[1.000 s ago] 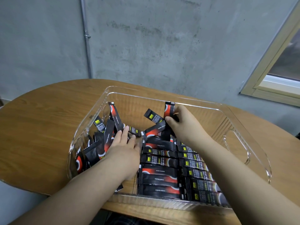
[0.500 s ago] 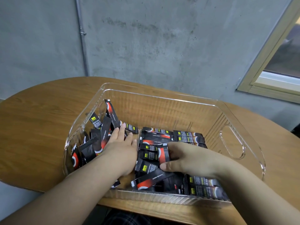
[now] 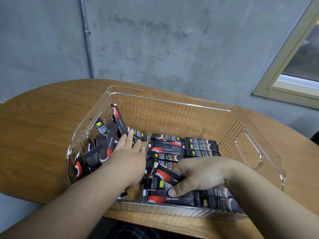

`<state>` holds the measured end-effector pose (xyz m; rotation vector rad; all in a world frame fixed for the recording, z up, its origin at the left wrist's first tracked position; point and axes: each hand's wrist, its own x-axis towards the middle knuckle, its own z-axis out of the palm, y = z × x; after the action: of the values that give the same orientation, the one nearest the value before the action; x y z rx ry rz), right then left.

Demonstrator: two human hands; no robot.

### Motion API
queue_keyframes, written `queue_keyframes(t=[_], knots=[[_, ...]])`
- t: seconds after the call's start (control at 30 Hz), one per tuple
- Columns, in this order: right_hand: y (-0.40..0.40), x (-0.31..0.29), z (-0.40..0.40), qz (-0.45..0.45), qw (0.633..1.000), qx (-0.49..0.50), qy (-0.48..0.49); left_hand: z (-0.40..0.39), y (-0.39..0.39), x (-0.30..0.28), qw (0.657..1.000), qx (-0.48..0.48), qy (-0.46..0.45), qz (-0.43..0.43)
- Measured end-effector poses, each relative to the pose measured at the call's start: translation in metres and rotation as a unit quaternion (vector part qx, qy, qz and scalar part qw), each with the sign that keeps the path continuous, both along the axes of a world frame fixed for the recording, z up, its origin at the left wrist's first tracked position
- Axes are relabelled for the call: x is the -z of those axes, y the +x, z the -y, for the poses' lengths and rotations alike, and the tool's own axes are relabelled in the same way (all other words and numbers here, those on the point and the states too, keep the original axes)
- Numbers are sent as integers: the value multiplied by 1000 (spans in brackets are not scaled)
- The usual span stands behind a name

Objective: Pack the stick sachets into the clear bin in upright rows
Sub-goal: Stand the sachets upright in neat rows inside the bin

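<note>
Stick sachets (image 3: 166,149), black w/ red and white print, lie in the clear bin (image 3: 172,102), which stands on a wooden table (image 3: 34,135) near its front edge. On the right half of the bin the sachets lie flat in two neat columns, side by side and touching; they are not upright. On the left half a loose pile of sachets (image 3: 101,144) leans against the left wall, some tilted up, one long sachet (image 3: 118,118) reaching nearly to the rim. The left hand (image 3: 127,159) is inside the bin btw. the pile and the columns, fingers straight and together, palm down, fingertips touching the sachets at the far end of the pile; it holds nothing. The right hand (image 3: 200,175) is over the near part of the columns, fingers curled, and it pinches one tilted sachet (image 3: 165,173) btw. thumb and fingers, approx. at its right end; the thumb tip presses on the flat sachet below. Behind the table is a grey concrete wall (image 3: 172,40) w/ a thin pipe (image 3: 87,40), and a window frame (image 3: 284,80) at the right.
</note>
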<state>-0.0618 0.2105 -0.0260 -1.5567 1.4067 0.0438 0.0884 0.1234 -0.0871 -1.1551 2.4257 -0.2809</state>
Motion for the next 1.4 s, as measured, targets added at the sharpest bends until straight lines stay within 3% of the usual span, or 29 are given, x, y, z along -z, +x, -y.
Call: queue_keyframes(t=[0.13, 0.23, 0.57, 0.8, 0.93, 1.1, 1.4], knots=[[-18, -9, 0, -42, 991, 80, -101, 1, 0, 0, 1000, 4, 0, -2], [-22, -6, 4, -144, 966, 111, -182, 1, 2, 1, 1000, 6, -2, -1], [-1, 1, 14, -254, 950, 34, -177, 4, 3, 7, 1000, -2, -5, -12], [3, 8, 21, -238, 956, 37, -169, 3, 2, 6, 1000, -5, -4, -24], [-6, 6, 18, -216, 950, 79, -210, 3, 1, 6, 1000, -8, -2, -27], [-19, 7, 7, -116, 959, 117, -232, 4, 1, 7, 1000, -7, -5, -21], [-7, 15, -4, -153, 954, 19, -256, 4, 1, 6, 1000, -14, 1, -20]])
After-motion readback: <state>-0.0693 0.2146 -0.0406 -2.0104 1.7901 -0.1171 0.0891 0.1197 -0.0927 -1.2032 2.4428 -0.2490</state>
